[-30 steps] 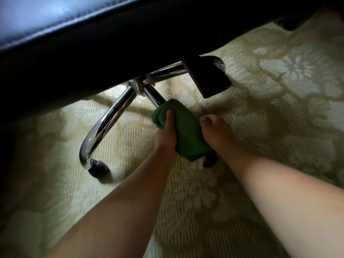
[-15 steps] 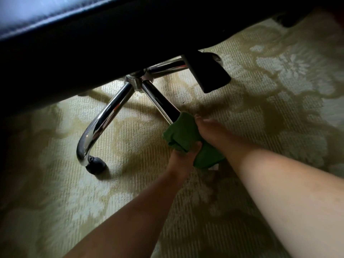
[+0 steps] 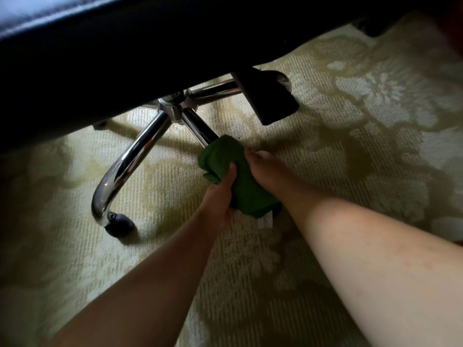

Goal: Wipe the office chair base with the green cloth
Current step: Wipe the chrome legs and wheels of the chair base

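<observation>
Centre frame: left hand & right hand are gripping the crumpled green cloth, fingers curled round it. Cloth is wrapping one leg of the shiny chrome office chair base, over patterned cream carpet.

Floor is carpet, pale yellowish-green with a fine ribbed weave and big damask-style flowers in a lighter cream. Using the black leather seat across the top as the reference: the clearest flower sits out to its right, in the better-lit part. Straight under the seat the carpet goes murky with shadow, apart from a brighter patch below its left half. There's a soft bluish sheen along the seat's top left edge. Past its right end is a dark blob I can't make out, and something reddish-brown beyond that.
</observation>
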The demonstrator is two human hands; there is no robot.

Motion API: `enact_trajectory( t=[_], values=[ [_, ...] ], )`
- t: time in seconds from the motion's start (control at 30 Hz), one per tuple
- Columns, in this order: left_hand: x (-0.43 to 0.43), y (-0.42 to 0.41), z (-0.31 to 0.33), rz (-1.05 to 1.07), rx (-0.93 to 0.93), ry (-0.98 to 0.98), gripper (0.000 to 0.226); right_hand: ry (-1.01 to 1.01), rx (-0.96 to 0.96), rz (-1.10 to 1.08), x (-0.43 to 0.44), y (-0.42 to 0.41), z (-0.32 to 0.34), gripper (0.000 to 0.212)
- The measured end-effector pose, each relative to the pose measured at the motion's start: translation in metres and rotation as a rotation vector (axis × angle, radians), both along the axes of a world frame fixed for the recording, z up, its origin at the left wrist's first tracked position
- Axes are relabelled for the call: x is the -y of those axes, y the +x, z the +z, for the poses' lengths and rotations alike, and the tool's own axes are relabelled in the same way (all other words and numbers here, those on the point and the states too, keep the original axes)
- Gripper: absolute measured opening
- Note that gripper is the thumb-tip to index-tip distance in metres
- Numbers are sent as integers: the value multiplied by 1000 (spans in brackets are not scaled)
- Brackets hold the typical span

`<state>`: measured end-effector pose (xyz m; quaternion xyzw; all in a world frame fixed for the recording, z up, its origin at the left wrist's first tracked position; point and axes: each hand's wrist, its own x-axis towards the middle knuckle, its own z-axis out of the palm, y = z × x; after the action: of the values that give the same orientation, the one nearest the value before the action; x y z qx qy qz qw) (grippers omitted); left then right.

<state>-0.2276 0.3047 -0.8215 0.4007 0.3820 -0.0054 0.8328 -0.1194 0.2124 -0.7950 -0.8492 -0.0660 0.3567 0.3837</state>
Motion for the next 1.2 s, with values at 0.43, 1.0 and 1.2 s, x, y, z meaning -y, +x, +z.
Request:
enact_trajectory(
  t=[0.43, 1.0, 1.2],
  values=[
    [29, -10, -13, -41, -12, 181, 45, -185, -37, -40, 6, 1, -12, 73],
    [-5, 31, 11, 113, -223, 242, 67, 18, 18, -9, -9, -15, 7, 57],
    [-6, 33, 16, 71, -280, 353, 57, 23, -4, 31, -4, -15, 7, 56]
  ],
)
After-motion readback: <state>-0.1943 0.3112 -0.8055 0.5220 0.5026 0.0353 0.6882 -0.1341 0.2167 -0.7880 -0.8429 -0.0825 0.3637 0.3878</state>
